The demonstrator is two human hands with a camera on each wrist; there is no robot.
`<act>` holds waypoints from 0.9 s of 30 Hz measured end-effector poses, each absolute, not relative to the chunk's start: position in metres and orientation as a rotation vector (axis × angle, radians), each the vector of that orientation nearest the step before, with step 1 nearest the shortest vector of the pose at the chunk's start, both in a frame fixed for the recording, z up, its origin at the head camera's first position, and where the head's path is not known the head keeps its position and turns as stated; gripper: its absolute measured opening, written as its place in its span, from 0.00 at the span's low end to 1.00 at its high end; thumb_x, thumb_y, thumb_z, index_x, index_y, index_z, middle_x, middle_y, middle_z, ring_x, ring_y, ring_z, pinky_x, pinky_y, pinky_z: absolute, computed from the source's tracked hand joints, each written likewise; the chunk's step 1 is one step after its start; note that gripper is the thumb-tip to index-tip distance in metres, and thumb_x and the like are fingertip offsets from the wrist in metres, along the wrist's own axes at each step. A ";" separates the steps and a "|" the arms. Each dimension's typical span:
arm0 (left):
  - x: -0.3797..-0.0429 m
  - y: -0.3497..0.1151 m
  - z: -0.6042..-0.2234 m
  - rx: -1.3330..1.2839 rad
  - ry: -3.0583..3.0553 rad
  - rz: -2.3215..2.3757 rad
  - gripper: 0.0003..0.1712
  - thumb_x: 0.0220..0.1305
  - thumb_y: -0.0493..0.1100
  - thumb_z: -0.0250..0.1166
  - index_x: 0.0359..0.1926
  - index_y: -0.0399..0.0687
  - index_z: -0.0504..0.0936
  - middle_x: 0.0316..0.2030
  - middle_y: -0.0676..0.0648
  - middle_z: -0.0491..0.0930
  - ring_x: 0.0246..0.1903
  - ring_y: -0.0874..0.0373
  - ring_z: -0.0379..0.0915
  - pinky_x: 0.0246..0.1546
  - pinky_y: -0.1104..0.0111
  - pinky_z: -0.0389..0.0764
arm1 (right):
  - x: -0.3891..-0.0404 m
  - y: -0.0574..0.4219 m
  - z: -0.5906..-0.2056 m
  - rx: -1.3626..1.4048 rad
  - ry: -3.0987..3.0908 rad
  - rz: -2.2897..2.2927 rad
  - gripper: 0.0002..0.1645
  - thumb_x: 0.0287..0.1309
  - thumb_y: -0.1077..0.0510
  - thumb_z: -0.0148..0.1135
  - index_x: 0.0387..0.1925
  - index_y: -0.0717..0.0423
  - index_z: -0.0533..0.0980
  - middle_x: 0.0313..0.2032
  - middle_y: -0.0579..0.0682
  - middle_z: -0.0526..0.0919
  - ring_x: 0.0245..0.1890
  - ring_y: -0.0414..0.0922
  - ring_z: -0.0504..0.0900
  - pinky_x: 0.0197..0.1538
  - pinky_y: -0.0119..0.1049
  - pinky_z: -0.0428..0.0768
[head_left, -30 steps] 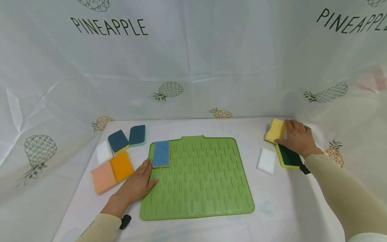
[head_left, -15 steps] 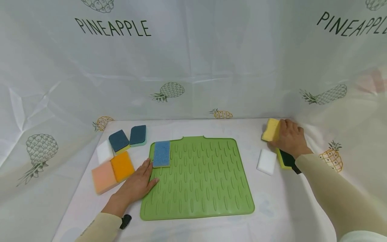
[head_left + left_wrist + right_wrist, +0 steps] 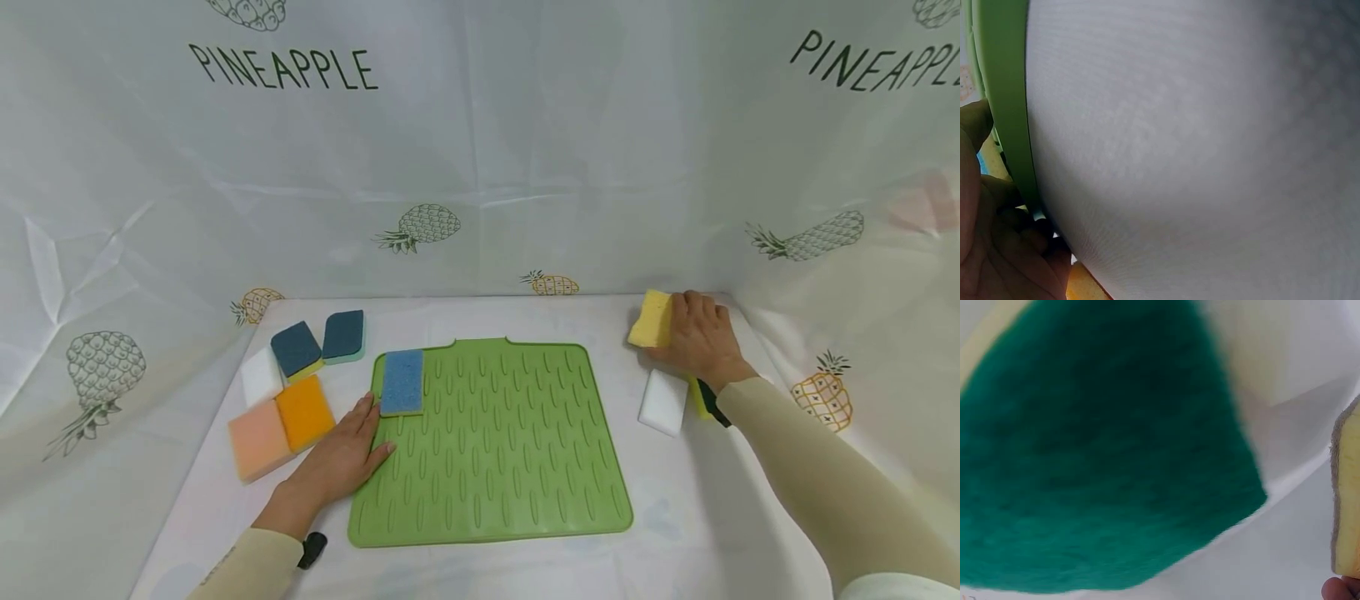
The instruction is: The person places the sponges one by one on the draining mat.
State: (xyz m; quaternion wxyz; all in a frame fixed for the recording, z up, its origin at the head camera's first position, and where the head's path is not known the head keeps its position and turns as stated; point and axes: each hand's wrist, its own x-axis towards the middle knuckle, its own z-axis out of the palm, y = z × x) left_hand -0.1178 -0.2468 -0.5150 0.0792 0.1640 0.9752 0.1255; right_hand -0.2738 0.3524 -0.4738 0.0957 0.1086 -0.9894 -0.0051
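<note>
My right hand (image 3: 701, 337) grips a yellow sponge (image 3: 652, 319) near the back right of the table. A grey layer backs this yellow sponge (image 3: 1349, 494) in the right wrist view, with a fingertip (image 3: 1338, 589) below it. Partly hidden under my right wrist lies a yellow sponge with a dark green scouring side (image 3: 1110, 444). My left hand (image 3: 337, 454) rests at the left edge of a green ridged mat (image 3: 495, 450), fingers extended and thumb on the mat. A blue sponge (image 3: 402, 382) lies on the mat's back left corner, just beyond those fingers.
A white sponge (image 3: 663, 402) lies right of the mat. To the left are two dark blue-topped sponges (image 3: 296, 348), a white sponge (image 3: 261, 377), an orange sponge (image 3: 305, 412) and a pink sponge (image 3: 259, 440). A pineapple-printed sheet (image 3: 480, 167) rises behind the table.
My right hand has moved left with the yellow sponge, away from the dark green sponge and past the white one. My left hand has stayed on the mat's edge.
</note>
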 end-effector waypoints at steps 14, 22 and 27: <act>-0.117 -0.247 -0.514 0.496 2.926 0.356 0.47 0.79 0.59 0.58 0.80 0.28 0.56 0.83 0.32 0.49 0.81 0.36 0.49 0.78 0.44 0.63 | -0.274 0.316 -0.470 0.499 -2.838 -0.071 0.64 0.45 0.34 0.78 0.66 0.74 0.59 0.55 0.70 0.69 0.52 0.67 0.70 0.54 0.65 0.73; -0.118 -0.247 -0.513 0.508 2.925 0.372 0.46 0.80 0.58 0.58 0.80 0.27 0.57 0.82 0.31 0.49 0.81 0.35 0.49 0.78 0.43 0.63 | -0.274 0.289 -0.466 0.551 -2.858 -0.081 0.64 0.48 0.30 0.74 0.68 0.72 0.59 0.60 0.70 0.69 0.59 0.67 0.71 0.58 0.65 0.74; -0.118 -0.247 -0.515 0.506 2.921 0.375 0.46 0.80 0.59 0.58 0.80 0.27 0.57 0.82 0.31 0.48 0.81 0.35 0.49 0.78 0.43 0.63 | -0.273 0.267 -0.467 0.605 -2.827 -0.079 0.65 0.48 0.28 0.74 0.68 0.72 0.60 0.60 0.70 0.70 0.59 0.68 0.72 0.56 0.64 0.74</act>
